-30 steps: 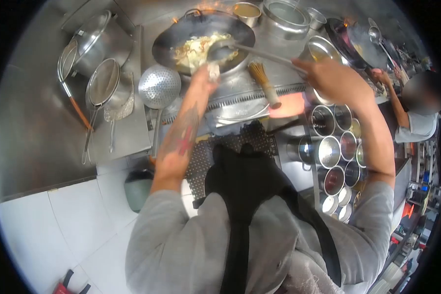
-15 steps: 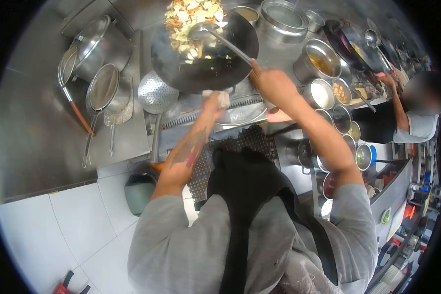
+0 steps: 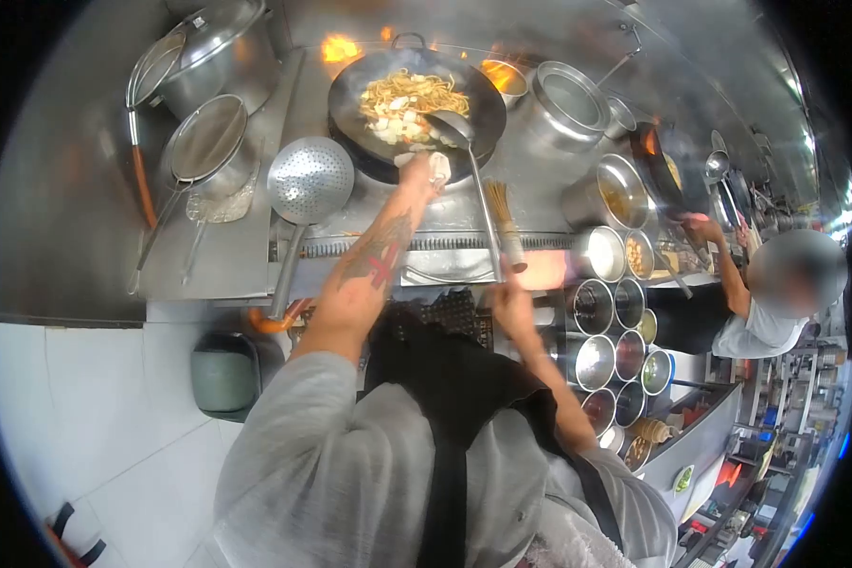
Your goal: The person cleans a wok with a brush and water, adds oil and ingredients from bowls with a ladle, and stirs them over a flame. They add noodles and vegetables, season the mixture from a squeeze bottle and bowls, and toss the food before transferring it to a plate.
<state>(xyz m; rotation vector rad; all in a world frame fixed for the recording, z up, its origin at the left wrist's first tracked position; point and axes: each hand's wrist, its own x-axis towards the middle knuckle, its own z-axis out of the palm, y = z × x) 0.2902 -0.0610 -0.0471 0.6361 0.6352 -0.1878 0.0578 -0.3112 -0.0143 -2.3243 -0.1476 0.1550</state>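
Observation:
My left hand (image 3: 420,177) is closed on a folded white cloth (image 3: 437,168) at the near rim of a black wok (image 3: 350,109). The wok's handle under the cloth is hidden. In the wok lie yellow-brown noodles (image 3: 417,93) with pale, flat slices (image 3: 398,128). My right hand (image 3: 513,308), low and close to my body, grips the end of a long metal ladle (image 3: 484,204). Its bowl (image 3: 452,126) rests in the wok at the right side of the food.
Flames (image 3: 339,47) show behind the wok. To the left are a perforated skimmer (image 3: 310,180), a mesh strainer (image 3: 208,137) and a lidded pot (image 3: 220,71). A bamboo brush (image 3: 505,222) lies right of the ladle. Several metal containers (image 3: 594,308) stand at right, near a co-worker (image 3: 776,322) at another wok.
The food that was tossed up at the wok's far side now lies in the wok. My right hand has come back towards my body with the ladle. Flames have appeared behind the wok.

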